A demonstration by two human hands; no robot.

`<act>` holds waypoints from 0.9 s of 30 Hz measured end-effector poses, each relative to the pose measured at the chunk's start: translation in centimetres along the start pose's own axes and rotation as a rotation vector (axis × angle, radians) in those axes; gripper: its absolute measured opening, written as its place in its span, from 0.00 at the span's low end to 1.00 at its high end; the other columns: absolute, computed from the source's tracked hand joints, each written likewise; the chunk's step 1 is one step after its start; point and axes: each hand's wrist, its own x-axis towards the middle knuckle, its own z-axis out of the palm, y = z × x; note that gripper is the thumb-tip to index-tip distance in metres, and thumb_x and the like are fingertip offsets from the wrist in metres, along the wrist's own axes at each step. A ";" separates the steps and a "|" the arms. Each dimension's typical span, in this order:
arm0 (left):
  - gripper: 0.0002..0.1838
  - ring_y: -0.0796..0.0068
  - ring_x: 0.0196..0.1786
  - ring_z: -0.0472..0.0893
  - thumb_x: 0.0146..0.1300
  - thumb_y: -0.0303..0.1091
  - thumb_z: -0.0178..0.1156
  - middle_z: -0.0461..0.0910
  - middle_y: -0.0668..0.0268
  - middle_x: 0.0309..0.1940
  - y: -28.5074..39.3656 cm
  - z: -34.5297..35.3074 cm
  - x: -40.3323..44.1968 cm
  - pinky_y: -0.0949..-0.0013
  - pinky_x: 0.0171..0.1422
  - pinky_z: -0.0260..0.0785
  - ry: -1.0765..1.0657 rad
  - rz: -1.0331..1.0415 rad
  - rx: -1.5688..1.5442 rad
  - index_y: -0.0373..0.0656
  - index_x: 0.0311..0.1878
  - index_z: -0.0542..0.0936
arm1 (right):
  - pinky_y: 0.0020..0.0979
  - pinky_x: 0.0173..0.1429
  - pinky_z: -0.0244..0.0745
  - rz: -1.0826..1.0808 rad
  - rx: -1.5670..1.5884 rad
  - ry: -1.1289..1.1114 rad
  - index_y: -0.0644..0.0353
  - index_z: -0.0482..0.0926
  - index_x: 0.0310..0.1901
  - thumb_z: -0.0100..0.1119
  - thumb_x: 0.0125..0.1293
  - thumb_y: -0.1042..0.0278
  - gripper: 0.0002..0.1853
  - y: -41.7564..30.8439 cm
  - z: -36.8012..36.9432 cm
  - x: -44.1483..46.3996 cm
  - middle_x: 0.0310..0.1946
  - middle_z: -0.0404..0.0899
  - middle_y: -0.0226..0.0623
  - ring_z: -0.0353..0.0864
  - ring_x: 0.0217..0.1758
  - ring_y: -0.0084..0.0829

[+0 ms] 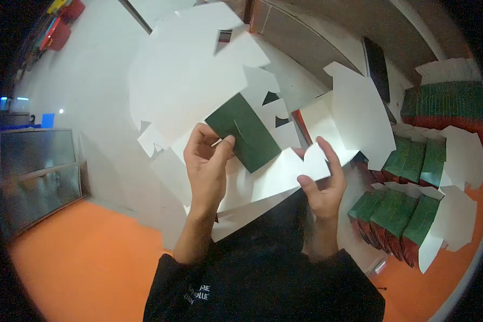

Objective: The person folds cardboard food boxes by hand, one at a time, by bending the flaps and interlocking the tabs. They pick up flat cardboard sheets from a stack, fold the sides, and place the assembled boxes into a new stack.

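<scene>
A partly folded cardboard box [244, 134], white inside and green outside, lies between my hands. My left hand [209, 158] is closed at its green panel, thumb and fingers pinching beside a curved slit. A small pale tip shows between those fingers; I cannot make out what it is. My right hand [324, 188] grips a white notched flap [312, 162] between thumb and fingers. The flap seems to belong to the same piece, though the joint is hard to follow. Under and behind my hands are flat white cardboard blanks [188, 70] with cut-outs.
An opened white box piece [357, 115] stands at the right of the table. Rows of green and red folded boxes [397, 217] are stacked further right, with more bundles [451, 102] behind. A dark flat object [377, 67] leans beyond. Orange floor [91, 257] shows at the left.
</scene>
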 end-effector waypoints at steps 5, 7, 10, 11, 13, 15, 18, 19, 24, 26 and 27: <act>0.09 0.79 0.35 0.77 0.60 0.22 0.58 0.75 0.65 0.32 2.4 2.2 -0.8 0.71 0.37 0.76 0.014 0.009 -0.027 0.41 0.30 0.67 | 0.36 0.54 0.74 -0.485 -0.489 -0.194 0.66 0.74 0.51 0.62 0.48 0.82 0.24 -1.4 0.7 1.9 0.51 0.75 0.50 0.77 0.51 0.41; 0.09 0.80 0.35 0.76 0.60 0.22 0.59 0.75 0.66 0.32 2.5 2.2 -1.1 0.72 0.36 0.76 -0.004 0.022 0.017 0.40 0.30 0.66 | 0.39 0.51 0.75 -0.592 -0.625 -0.273 0.65 0.80 0.45 0.61 0.40 0.84 0.24 -1.6 1.4 2.1 0.52 0.75 0.49 0.78 0.49 0.48; 0.09 0.81 0.35 0.76 0.61 0.23 0.59 0.75 0.66 0.31 2.3 2.4 -1.7 0.74 0.39 0.74 -0.030 0.030 0.087 0.39 0.30 0.67 | 0.38 0.52 0.75 -0.570 -0.673 -0.155 0.65 0.79 0.46 0.61 0.42 0.84 0.23 -1.3 2.0 2.0 0.51 0.75 0.46 0.77 0.50 0.46; 0.09 0.82 0.36 0.75 0.61 0.23 0.58 0.75 0.66 0.31 1.9 2.7 -2.0 0.74 0.41 0.73 -0.057 -0.003 0.088 0.39 0.30 0.67 | 0.37 0.52 0.75 -0.548 -0.687 -0.090 0.65 0.79 0.46 0.61 0.43 0.84 0.22 -0.8 2.3 1.9 0.51 0.75 0.47 0.77 0.50 0.46; 0.08 0.81 0.42 0.75 0.62 0.22 0.57 0.76 0.63 0.39 0.9 3.2 -2.2 0.73 0.48 0.70 -0.144 -0.084 -0.054 0.38 0.32 0.67 | 0.36 0.52 0.75 -0.511 -0.713 0.038 0.66 0.79 0.46 0.60 0.45 0.85 0.22 0.7 2.8 1.9 0.51 0.75 0.47 0.77 0.50 0.46; 0.07 0.80 0.45 0.73 0.62 0.22 0.56 0.75 0.60 0.46 0.5 3.9 -2.5 0.72 0.50 0.69 -0.162 -0.109 -0.066 0.38 0.33 0.67 | 0.35 0.53 0.75 -0.493 -0.775 0.089 0.67 0.79 0.47 0.61 0.48 0.83 0.20 1.3 3.1 1.5 0.52 0.75 0.50 0.77 0.51 0.46; 0.06 0.78 0.50 0.72 0.64 0.22 0.54 0.69 0.56 0.57 0.6 4.2 -2.6 0.73 0.51 0.67 -0.179 -0.070 -0.065 0.38 0.34 0.66 | 0.35 0.53 0.75 -0.425 -0.702 0.074 0.68 0.77 0.49 0.61 0.54 0.80 0.18 0.6 3.9 0.8 0.53 0.73 0.53 0.77 0.53 0.46; 0.06 0.78 0.50 0.72 0.64 0.22 0.53 0.69 0.56 0.58 0.8 4.1 -2.4 0.73 0.51 0.67 -0.170 -0.041 -0.061 0.39 0.34 0.65 | 0.35 0.53 0.75 -0.396 -0.650 0.055 0.69 0.77 0.50 0.60 0.55 0.79 0.18 0.3 4.2 0.5 0.54 0.72 0.54 0.76 0.54 0.47; 0.10 0.77 0.44 0.75 0.64 0.24 0.54 0.73 0.63 0.40 0.8 3.6 -2.6 0.71 0.48 0.71 -0.240 -0.053 0.041 0.42 0.34 0.62 | 0.34 0.52 0.78 -0.361 -0.509 -0.101 0.70 0.74 0.50 0.61 0.57 0.78 0.18 1.2 1.8 0.7 0.58 0.68 0.54 0.76 0.55 0.43; 0.09 0.78 0.43 0.74 0.64 0.23 0.53 0.72 0.63 0.40 1.0 4.1 -3.0 0.71 0.47 0.71 -0.289 -0.053 0.129 0.41 0.34 0.62 | 0.34 0.52 0.78 -0.215 -0.346 -0.038 0.70 0.74 0.45 0.62 0.55 0.81 0.15 0.5 2.5 0.6 0.59 0.67 0.53 0.76 0.54 0.42; 0.07 0.78 0.43 0.74 0.65 0.23 0.52 0.72 0.63 0.41 1.3 4.5 -3.2 0.72 0.47 0.70 -0.289 -0.060 0.061 0.40 0.36 0.63 | 0.34 0.53 0.79 -0.183 -0.264 -0.024 0.69 0.71 0.40 0.64 0.53 0.83 0.14 0.8 2.8 0.6 0.60 0.65 0.51 0.75 0.55 0.42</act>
